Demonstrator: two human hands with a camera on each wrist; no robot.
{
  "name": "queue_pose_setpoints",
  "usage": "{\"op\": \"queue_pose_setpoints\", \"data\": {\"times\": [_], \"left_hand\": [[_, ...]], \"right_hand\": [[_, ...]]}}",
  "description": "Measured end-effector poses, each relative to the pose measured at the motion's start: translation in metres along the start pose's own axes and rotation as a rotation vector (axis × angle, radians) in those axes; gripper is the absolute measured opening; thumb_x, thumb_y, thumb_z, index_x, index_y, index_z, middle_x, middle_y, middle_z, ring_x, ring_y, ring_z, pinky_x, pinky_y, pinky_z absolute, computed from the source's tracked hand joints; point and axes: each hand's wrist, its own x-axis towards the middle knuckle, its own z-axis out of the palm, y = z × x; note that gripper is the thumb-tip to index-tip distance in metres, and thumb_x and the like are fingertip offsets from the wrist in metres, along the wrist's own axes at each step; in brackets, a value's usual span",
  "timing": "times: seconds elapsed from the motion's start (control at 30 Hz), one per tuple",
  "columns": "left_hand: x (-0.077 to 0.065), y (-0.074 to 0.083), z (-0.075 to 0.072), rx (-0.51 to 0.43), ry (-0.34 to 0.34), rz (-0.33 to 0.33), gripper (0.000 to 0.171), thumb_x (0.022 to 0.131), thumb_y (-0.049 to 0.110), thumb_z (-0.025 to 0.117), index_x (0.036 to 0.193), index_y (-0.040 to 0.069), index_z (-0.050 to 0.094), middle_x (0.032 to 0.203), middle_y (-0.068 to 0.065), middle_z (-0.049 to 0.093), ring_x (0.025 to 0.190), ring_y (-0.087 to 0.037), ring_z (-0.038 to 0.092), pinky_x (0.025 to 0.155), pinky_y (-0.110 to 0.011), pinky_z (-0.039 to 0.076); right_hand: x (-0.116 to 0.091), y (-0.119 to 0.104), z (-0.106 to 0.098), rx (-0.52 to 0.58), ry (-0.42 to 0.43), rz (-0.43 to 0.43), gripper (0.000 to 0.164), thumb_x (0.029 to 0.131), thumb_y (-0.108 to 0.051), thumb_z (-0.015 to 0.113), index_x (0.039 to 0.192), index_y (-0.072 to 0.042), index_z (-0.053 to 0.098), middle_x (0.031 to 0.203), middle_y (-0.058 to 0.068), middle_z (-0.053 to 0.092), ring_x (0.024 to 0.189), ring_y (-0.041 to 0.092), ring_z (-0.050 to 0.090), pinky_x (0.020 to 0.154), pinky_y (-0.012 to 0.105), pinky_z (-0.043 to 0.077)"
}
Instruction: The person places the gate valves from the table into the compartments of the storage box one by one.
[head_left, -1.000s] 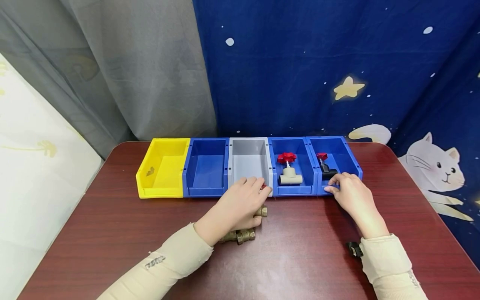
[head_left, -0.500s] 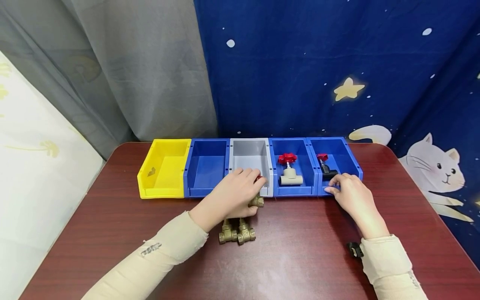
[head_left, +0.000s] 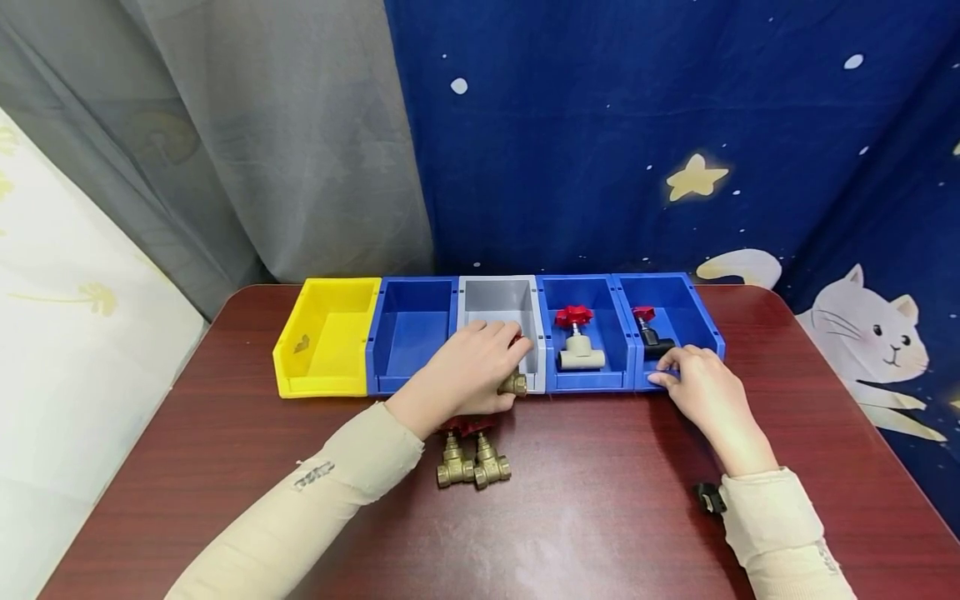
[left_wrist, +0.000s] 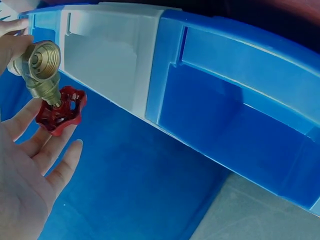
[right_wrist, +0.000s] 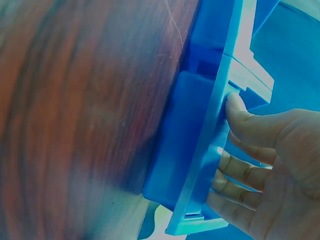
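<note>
My left hand (head_left: 472, 367) holds a brass gate valve (head_left: 514, 384) at the front edge of the grey bin (head_left: 498, 297). In the left wrist view the valve's threaded end faces the camera, and its red handwheel (left_wrist: 62, 111) lies against the fingers. Two more brass valves (head_left: 454, 468) lie on the table below that hand, their red handwheels partly hidden by it. At the far right my right hand (head_left: 705, 396) rests on the front lip of the end blue bin (right_wrist: 200, 150), thumb on the rim and fingers loosely bent inside.
A beige valve (head_left: 581, 350) with a red handwheel sits in the blue bin right of the grey one. A black valve (head_left: 656, 343) lies in the end bin. Left stand another blue bin (head_left: 417, 342) and a yellow bin (head_left: 330, 333). Curtains hang behind the table (head_left: 585, 517).
My left hand has moved up and away from me with its brass valve, toward the grey bin, uncovering the two valves on the table. The right hand has stayed in place.
</note>
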Motion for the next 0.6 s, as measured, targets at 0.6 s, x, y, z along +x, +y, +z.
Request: {"op": "queue_pose_setpoints", "data": {"times": [0.6], "left_hand": [[0.018, -0.019, 0.006, -0.009, -0.132, -0.089, 0.063, 0.075, 0.050, 0.078, 0.120, 0.010, 0.059, 0.109, -0.007, 0.058, 0.096, -0.024, 0.059, 0.081, -0.038, 0.050]], "right_hand": [[0.000, 0.002, 0.003, 0.000, 0.022, -0.015, 0.017, 0.088, -0.018, 0.075, 0.093, -0.003, 0.068, 0.092, 0.019, 0.062, 0.094, 0.040, 0.054, 0.075, 0.059, 0.050]]}}
